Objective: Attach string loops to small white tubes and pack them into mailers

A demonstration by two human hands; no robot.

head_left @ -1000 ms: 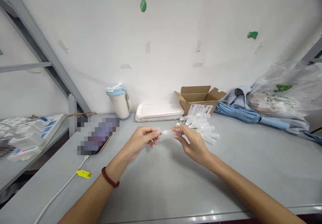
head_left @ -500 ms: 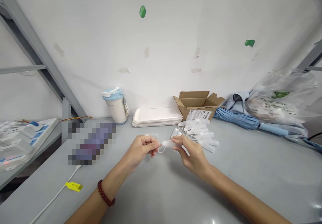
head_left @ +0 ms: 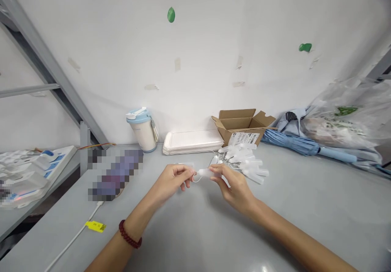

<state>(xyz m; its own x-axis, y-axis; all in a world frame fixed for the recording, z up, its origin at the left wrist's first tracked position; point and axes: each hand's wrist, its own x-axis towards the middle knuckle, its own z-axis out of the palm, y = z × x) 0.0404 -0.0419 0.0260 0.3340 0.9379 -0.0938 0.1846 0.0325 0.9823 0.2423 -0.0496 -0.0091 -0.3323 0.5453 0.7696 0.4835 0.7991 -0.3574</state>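
Observation:
Between thumb and fingers, my right hand (head_left: 234,187) grips a small translucent white tapered tube (head_left: 204,173), its narrow end facing left. My left hand (head_left: 173,180) is closed in a pinch just beside that end. A thin white cord (head_left: 198,180) loops from the tube's tip to the left fingertips; exactly what they pinch is partly hidden. Behind the right hand lies a pile of similar translucent tubes (head_left: 249,164) with thin grey cords among them. Another clear tube (head_left: 185,164) lies behind my left hand, partly covered.
Along the wall stand a blue-lidded cup (head_left: 143,131), a stack of white trays (head_left: 192,141) and an open cardboard box (head_left: 238,127). A folded blue umbrella (head_left: 293,141) and plastic bag (head_left: 345,121) lie right. A pixelated object (head_left: 119,174) and white cable (head_left: 73,237) lie left.
The view has shifted slightly, moving the surroundings a little in the picture. Both hands keep nearly the same pose around the tube and cord.

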